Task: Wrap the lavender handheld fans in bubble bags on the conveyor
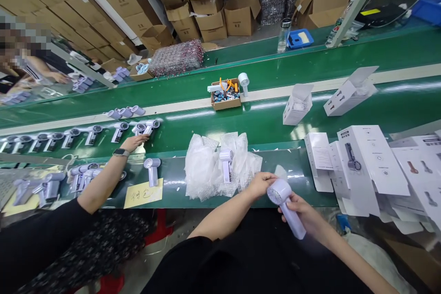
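Observation:
A lavender handheld fan (285, 204) is held over the near edge of the green bench. My right hand (303, 213) is wrapped round its handle. My left hand (261, 183) is closed at the fan's round head. Just left of my hands lies a heap of clear plastic bags (203, 165) with another lavender fan (226, 164) on top.
White product boxes (365, 165) are stacked to the right, two open ones (296, 103) on the belt. A co-worker's arm with a watch (121, 152) reaches to fans lined on the conveyor (93, 133). One fan (152, 170) stands by a yellow note (143, 194). A small parts box (225, 94) sits mid-belt.

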A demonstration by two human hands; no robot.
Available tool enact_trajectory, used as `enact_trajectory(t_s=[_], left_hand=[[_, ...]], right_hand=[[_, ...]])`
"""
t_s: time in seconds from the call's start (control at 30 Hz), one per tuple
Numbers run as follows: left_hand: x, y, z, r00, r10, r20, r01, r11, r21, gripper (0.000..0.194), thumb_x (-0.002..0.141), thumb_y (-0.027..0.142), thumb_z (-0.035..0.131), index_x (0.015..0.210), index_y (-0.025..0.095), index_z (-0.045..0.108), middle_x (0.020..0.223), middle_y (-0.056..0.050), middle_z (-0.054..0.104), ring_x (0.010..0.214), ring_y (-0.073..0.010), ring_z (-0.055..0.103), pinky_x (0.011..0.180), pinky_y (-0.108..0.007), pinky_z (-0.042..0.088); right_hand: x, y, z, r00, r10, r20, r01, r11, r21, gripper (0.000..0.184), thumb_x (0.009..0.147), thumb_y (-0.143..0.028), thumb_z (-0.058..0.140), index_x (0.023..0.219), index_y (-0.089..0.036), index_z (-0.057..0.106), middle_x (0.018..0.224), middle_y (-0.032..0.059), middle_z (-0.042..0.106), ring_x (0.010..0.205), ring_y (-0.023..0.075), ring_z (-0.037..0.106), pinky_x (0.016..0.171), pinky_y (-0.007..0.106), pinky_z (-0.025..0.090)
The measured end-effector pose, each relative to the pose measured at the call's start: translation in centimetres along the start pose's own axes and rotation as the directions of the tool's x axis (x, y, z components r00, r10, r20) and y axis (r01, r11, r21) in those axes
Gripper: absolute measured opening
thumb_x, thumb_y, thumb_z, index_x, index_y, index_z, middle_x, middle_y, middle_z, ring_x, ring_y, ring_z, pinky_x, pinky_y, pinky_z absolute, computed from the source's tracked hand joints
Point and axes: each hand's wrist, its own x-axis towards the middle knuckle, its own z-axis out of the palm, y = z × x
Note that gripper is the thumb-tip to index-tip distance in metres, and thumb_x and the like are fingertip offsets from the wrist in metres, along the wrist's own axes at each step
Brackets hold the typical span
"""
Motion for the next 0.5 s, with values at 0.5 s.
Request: enact_trajectory(t_s=[0.5], left_hand=[[-8.2, 3.0, -2.5, 0.748, 0.651, 0.129, -0.603, 0.585, 0.542, 0.021, 0.087, 0.021, 0.039, 0.087, 0.016, 0.06, 0.078, -0.009, 0.059, 0.079, -0.0208, 0.055, 0.076, -0.034, 0.044]], right_hand=[[-1.4, 1.4, 5.4, 0.899, -0.168, -0.405, 0.125, 0.983, -0.131, 0.033, 0.065, -0.024, 0.078, 0.087, -0.021, 0.054, 0.07, -0.0019, 0.063, 0.056, 0.0156, 0.061, 0.049, 0.029, 0.054]])
